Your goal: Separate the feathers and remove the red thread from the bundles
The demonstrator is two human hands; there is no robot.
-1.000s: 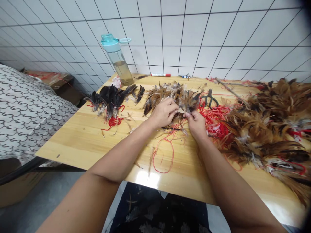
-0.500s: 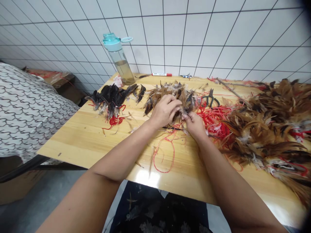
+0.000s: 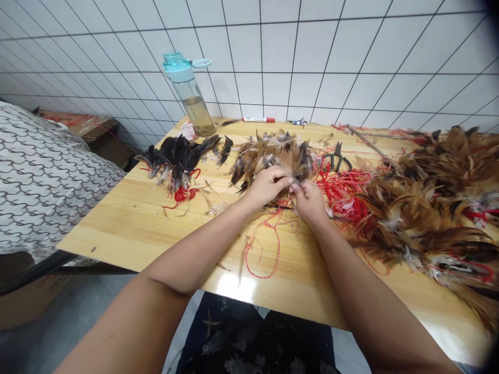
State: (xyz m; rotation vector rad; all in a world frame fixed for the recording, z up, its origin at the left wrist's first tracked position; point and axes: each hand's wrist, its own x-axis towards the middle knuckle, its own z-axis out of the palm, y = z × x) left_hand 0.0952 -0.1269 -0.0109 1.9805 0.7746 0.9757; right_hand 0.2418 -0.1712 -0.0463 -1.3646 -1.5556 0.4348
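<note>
"Two changes showed on my distant feed: my left hand (image 3: 267,188) had lowered, and its fingertips had drawn up against my right hand (image 3: 311,200)."

"What was gripped?"

"My right hand pinched a small dark piece (image 3: 296,181), too tiny to identify; I could not tell whether the left also held it. It lay at the near edge of the brown feathers (image 3: 268,149), over the tabletop (image 3: 167,234)."

"And the significance?"

"Both hands, I judged, then shared one spot of fine fingerwork."

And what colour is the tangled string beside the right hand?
The tangled string is red; it shows best in the head view.
</note>
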